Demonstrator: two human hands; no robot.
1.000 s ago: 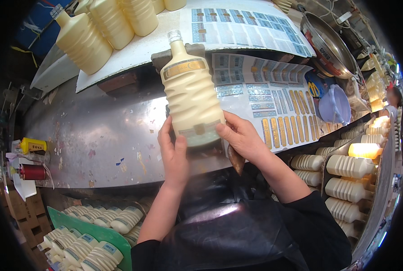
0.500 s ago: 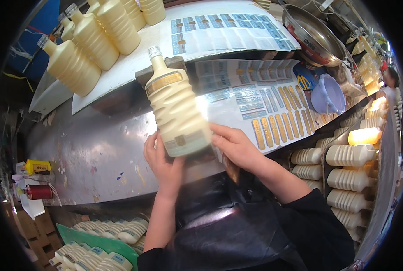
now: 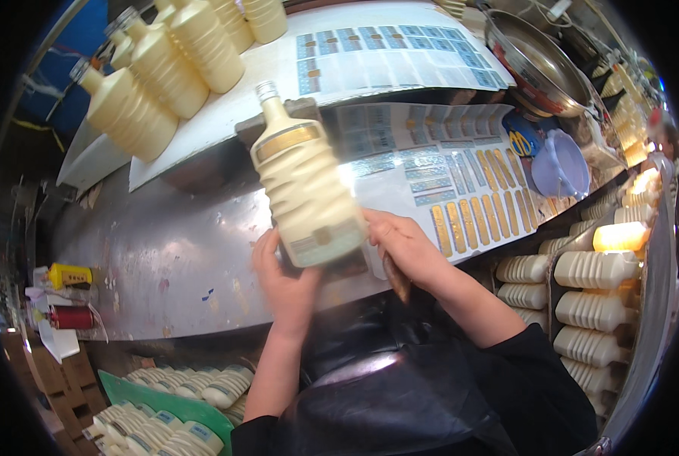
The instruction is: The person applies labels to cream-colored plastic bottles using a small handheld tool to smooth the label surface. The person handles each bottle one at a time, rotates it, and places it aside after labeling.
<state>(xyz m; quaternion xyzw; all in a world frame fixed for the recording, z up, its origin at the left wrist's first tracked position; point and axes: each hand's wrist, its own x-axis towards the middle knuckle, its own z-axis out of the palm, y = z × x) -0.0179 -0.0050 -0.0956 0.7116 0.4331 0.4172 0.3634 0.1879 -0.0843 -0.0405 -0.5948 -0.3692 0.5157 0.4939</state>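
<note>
A cream ribbed bottle point(image 3: 309, 182) lies tilted, its clear-capped neck end on a dark block point(image 3: 250, 131) and its base toward me. It bears a gold label point(image 3: 290, 137) at the shoulder and a pale blue-green label point(image 3: 332, 242) near the base. My left hand point(image 3: 282, 277) cups the base from the left, fingers partly hidden behind it. At the base's right side is my right hand point(image 3: 402, 242), its fingers curled and touching the bottle. A brown pointed tool point(image 3: 395, 277) sticks out below that hand, held in it; its other end is hidden.
Label sheets point(image 3: 469, 182) with gold and blue strips lie right of the bottle; another sheet point(image 3: 393, 57) is on the raised white board. Several cream bottles point(image 3: 164, 68) stand at back left. A lilac bucket point(image 3: 558, 163) and metal pan point(image 3: 541, 57) are right. Racked bottles point(image 3: 594, 304) flank me.
The whole view has shifted slightly right and down. The bottle appears rolled a little, with more of its base label's left part showing. My right fingers are curled in more.
</note>
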